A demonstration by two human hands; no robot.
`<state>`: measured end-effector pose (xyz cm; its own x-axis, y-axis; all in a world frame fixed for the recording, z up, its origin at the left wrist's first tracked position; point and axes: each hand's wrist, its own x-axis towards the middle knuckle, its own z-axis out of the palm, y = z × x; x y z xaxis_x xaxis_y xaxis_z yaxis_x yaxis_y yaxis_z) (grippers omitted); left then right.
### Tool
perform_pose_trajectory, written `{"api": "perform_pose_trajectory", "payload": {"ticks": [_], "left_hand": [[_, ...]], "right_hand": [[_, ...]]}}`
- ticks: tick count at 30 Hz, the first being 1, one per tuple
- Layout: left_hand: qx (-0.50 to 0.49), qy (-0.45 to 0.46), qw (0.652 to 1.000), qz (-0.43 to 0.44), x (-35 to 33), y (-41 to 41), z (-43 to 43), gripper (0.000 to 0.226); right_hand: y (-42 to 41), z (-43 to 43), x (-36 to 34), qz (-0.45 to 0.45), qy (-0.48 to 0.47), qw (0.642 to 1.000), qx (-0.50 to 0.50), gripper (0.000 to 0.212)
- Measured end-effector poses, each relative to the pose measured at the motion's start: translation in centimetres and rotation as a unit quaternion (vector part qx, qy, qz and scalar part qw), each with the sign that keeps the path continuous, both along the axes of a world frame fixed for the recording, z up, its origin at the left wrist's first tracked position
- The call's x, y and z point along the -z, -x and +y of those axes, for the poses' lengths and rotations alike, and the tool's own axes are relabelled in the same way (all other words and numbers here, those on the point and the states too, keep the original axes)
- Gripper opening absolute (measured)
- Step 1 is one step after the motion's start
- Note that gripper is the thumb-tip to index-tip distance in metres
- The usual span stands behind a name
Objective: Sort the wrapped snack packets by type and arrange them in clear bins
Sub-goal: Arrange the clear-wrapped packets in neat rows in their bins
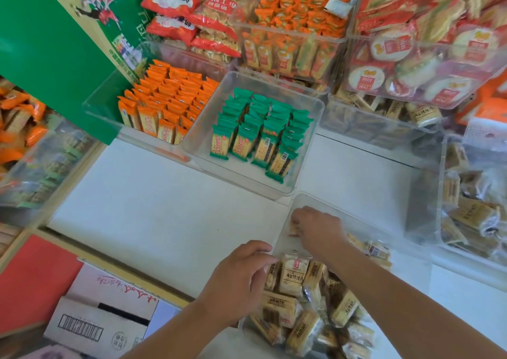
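Note:
A clear bin (297,202) at the near right holds a loose heap of beige wrapped cracker packets (290,276). My left hand (241,276) grips the bin's left rim, fingers curled over the edge. My right hand (315,229) reaches into the bin's far end and pinches a small packet (294,228), mostly hidden by the fingers. Beyond stand a clear bin (301,150) of green packets (258,136) in upright rows and a clear bin (101,103) of orange packets (167,100).
Stacked clear bins of orange, red and round snack packs (296,29) fill the back. A bin of beige packets (472,210) stands at right. A green carton (55,43) leans at left, cardboard boxes (101,320) lie below. The white tabletop (151,207) lies between.

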<state>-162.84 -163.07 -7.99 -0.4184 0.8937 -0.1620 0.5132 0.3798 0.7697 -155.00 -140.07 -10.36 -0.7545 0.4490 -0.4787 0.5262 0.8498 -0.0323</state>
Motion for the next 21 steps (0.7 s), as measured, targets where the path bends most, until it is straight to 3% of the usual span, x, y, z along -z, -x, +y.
{"api": "perform_pose_trajectory", "payload": {"ticks": [6,10,14,17,19,21], "left_hand": [[0.017,-0.002,1.000,0.006,-0.4,0.0,0.0,0.030],[0.062,-0.001,0.995,0.083,-1.4,-0.2,0.6,0.030],[0.191,-0.001,0.969,0.155,-2.3,-1.1,4.2,0.040],[0.269,0.165,0.936,0.157,-2.6,-2.7,8.4,0.052],[0.293,0.280,0.897,0.179,-1.7,-3.5,11.0,0.059],[0.309,0.357,0.861,0.190,-0.3,-4.1,13.0,0.085]], "right_hand": [[-1.0,0.0,0.9,0.081,-0.034,0.995,0.038,0.023],[-2.0,0.1,1.5,0.140,-0.052,0.987,0.051,0.018],[-3.7,0.6,0.9,0.245,-0.030,0.967,0.065,0.038],[-6.6,0.2,-1.5,0.364,0.009,0.916,0.167,0.019],[-9.2,-0.1,-2.6,0.347,0.040,0.907,0.237,0.014],[-12.2,-0.3,-2.9,0.335,0.097,0.904,0.247,0.014]]}}
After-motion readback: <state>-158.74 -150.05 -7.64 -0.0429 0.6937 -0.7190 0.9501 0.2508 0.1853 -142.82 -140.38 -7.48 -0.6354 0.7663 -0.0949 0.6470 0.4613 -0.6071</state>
